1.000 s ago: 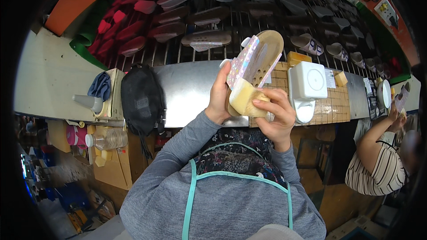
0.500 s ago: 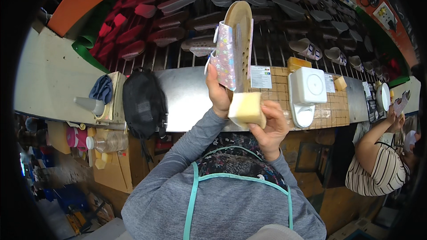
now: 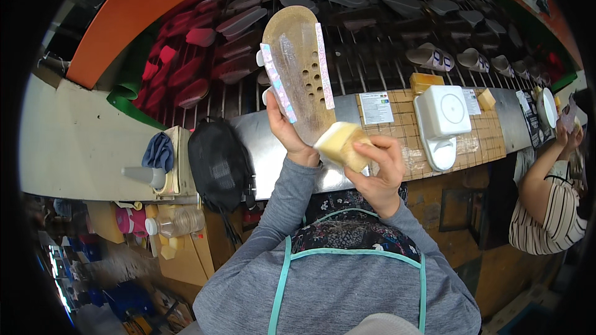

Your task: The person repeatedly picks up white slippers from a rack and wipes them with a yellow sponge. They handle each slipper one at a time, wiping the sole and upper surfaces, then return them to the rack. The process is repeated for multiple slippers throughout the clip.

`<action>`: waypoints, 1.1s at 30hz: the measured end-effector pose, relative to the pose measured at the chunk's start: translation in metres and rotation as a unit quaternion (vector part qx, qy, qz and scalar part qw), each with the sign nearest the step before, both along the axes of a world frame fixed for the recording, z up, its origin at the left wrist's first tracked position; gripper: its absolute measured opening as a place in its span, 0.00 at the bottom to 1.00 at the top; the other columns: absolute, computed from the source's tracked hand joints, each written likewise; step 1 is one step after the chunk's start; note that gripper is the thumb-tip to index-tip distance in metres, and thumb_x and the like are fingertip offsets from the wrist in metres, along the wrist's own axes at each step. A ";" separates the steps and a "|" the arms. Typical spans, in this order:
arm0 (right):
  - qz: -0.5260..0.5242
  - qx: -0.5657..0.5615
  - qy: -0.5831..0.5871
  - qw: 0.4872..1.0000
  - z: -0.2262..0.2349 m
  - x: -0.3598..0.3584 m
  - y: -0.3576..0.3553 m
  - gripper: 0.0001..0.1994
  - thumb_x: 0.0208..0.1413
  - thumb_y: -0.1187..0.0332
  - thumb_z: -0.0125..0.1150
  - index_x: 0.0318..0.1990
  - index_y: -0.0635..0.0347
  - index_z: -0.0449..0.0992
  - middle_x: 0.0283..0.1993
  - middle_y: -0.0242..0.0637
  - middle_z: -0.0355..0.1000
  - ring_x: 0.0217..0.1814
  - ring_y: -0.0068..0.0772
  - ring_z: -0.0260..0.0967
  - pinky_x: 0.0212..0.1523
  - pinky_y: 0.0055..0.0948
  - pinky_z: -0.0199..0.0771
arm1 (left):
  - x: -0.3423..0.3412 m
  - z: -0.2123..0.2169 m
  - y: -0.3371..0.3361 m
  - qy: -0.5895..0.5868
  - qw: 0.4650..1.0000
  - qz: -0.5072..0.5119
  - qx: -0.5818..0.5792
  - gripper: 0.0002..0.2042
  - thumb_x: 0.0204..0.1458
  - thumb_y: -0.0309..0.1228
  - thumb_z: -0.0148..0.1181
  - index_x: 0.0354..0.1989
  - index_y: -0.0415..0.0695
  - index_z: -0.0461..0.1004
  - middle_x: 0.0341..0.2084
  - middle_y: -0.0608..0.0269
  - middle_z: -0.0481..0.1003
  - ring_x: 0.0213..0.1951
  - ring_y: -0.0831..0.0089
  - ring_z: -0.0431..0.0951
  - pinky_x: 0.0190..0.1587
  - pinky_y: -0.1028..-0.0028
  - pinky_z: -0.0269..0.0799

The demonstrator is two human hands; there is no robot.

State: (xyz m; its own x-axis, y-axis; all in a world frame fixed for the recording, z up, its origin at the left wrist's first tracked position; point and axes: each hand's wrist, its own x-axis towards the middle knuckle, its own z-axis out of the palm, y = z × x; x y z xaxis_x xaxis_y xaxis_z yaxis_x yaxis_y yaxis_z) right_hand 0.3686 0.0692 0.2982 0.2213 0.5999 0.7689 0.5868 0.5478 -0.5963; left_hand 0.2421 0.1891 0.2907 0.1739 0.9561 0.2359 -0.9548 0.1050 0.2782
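Since 0.5 s ago sandal sole (image 3: pixel 298 74) sits higher w/ underside turned to view, L hand (image 3: pixel 287 131) clamped on its lower end, long axis upright over bench's far edge, R hand (image 3: pixel 379 170) pinching yellow sponge block (image 3: pixel 340 142) touching its lower-R edge, nearer hand.

Left hand (image 3: pixel 287 130) held a sandal sole (image 3: pixel 298 68) upright; right hand (image 3: pixel 379 167) pressed a yellow sponge block (image 3: pixel 340 142) against its lower end.
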 end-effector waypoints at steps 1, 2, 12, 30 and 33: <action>-0.024 0.023 0.031 0.999 -0.003 -0.003 0.003 0.26 0.28 0.75 0.75 0.43 0.51 0.79 0.40 0.35 0.69 0.39 0.34 0.68 0.38 0.30 0.67 | 0.000 -0.001 -0.001 0.003 1.000 0.003 0.005 0.26 0.64 0.52 0.38 0.57 0.45 0.68 0.51 0.59 0.74 0.49 0.66 0.76 0.52 0.67 0.74; -0.045 0.034 0.008 0.998 -0.004 -0.002 0.006 0.27 0.29 0.76 0.77 0.44 0.53 0.75 0.37 0.34 0.65 0.37 0.34 0.66 0.33 0.28 0.69 | 0.002 -0.003 -0.004 0.010 1.000 0.009 0.023 0.25 0.64 0.51 0.38 0.58 0.45 0.67 0.52 0.60 0.73 0.51 0.66 0.75 0.53 0.67 0.73; -0.082 0.009 -0.019 0.996 -0.012 -0.002 -0.001 0.27 0.27 0.75 0.77 0.42 0.55 0.75 0.36 0.35 0.63 0.35 0.33 0.65 0.32 0.28 0.68 | -0.006 -0.015 -0.012 -0.015 0.999 0.012 -0.026 0.26 0.63 0.51 0.40 0.60 0.44 0.66 0.52 0.57 0.74 0.49 0.63 0.77 0.51 0.64 0.75; -0.086 0.017 -0.124 0.988 0.014 0.028 0.020 0.25 0.30 0.70 0.72 0.45 0.52 0.81 0.40 0.36 0.71 0.42 0.34 0.68 0.46 0.33 0.58 | 0.029 -0.016 -0.004 -0.020 0.996 -0.079 -0.039 0.25 0.64 0.48 0.39 0.57 0.41 0.68 0.51 0.54 0.74 0.51 0.61 0.76 0.55 0.63 0.71; -0.058 -0.028 -0.115 0.991 0.000 0.026 -0.003 0.26 0.28 0.71 0.72 0.44 0.51 0.81 0.39 0.36 0.71 0.40 0.34 0.67 0.44 0.33 0.59 | 0.023 -0.017 0.005 -0.055 0.994 -0.095 0.017 0.25 0.64 0.49 0.39 0.57 0.41 0.68 0.50 0.53 0.75 0.49 0.61 0.77 0.52 0.63 0.74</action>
State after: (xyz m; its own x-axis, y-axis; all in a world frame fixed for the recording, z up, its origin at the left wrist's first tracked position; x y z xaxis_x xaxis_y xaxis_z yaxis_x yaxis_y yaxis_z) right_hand 0.3946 0.0662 0.2984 0.1134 0.6244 0.7728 0.7684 0.4379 -0.4666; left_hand 0.2649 0.1942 0.2740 0.3213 0.8996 0.2958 -0.9436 0.2778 0.1800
